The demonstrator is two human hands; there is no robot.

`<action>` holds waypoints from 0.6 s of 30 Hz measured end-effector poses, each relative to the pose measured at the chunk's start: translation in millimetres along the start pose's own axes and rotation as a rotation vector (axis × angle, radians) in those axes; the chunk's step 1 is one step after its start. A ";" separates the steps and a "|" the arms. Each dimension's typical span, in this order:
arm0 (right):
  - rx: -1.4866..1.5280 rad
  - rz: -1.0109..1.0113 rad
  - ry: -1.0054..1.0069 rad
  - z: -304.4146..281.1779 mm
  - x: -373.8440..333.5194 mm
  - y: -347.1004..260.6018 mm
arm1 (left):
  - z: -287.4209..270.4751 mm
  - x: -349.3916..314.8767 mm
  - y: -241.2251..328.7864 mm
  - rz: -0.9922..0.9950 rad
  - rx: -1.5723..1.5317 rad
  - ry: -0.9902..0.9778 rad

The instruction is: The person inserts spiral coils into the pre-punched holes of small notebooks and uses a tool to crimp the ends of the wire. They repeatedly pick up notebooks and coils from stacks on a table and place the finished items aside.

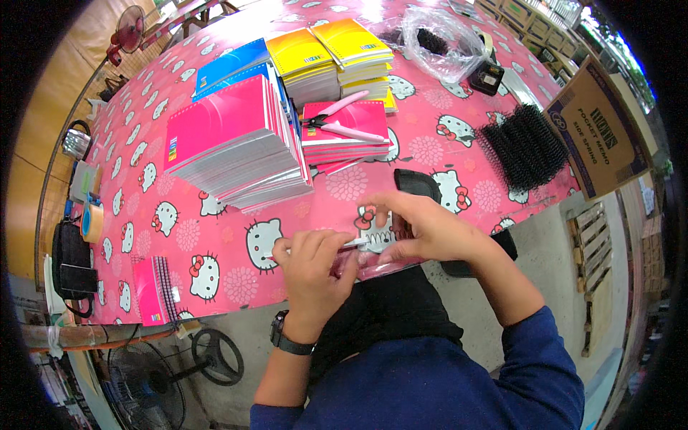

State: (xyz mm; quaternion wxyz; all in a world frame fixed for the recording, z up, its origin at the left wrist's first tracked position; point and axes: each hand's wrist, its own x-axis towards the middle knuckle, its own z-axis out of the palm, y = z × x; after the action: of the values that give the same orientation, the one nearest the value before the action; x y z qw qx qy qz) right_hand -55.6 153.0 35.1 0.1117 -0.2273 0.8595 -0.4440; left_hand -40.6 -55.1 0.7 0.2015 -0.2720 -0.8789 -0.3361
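At the table's near edge, my left hand [315,269] is closed on a small notebook [355,244], seen nearly edge-on, with its white page edge showing. A dark spiral coil [378,238] runs along the notebook's edge toward my right hand [430,228]. My right hand's fingers curl round the coil's far end and partly hide it. Beyond my hands, pink-handled pliers [351,131] lie with jaws apart on a low stack of pink notebooks [358,152].
Left of the pliers rise a tall pink stack [222,136] and blue notebooks [233,66]; yellow stacks [301,54] stand behind. Black coils [527,147] lie beside a cardboard box [602,129] at right. Spiral-bound pink notebooks [154,290] and a tape roll [92,222] sit at left.
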 end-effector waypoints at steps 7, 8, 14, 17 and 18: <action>0.008 0.016 0.051 4.1 -6.2 9.5 | 8.4 -2.4 2.9 0.054 0.025 -0.147; 0.044 0.107 0.061 -4.4 -4.6 14.7 | 7.0 -3.3 0.3 0.048 0.034 -0.148; -0.438 -0.037 -0.109 -48.2 -24.2 70.6 | 2.7 1.6 6.4 0.009 -0.052 -0.151; -0.493 0.018 -0.097 -44.4 -19.9 71.2 | 2.6 -2.0 -0.3 0.051 0.030 -0.258; -0.491 -0.012 -0.056 -41.2 -17.4 65.8 | -0.3 -0.3 3.3 0.019 0.025 -0.249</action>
State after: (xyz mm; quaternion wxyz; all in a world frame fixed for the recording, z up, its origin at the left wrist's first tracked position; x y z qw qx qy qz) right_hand -75.8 224.0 5.2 0.0743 -0.2649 0.9369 -0.2158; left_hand -38.2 -53.3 2.3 0.0975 -0.3172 -0.8987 -0.2867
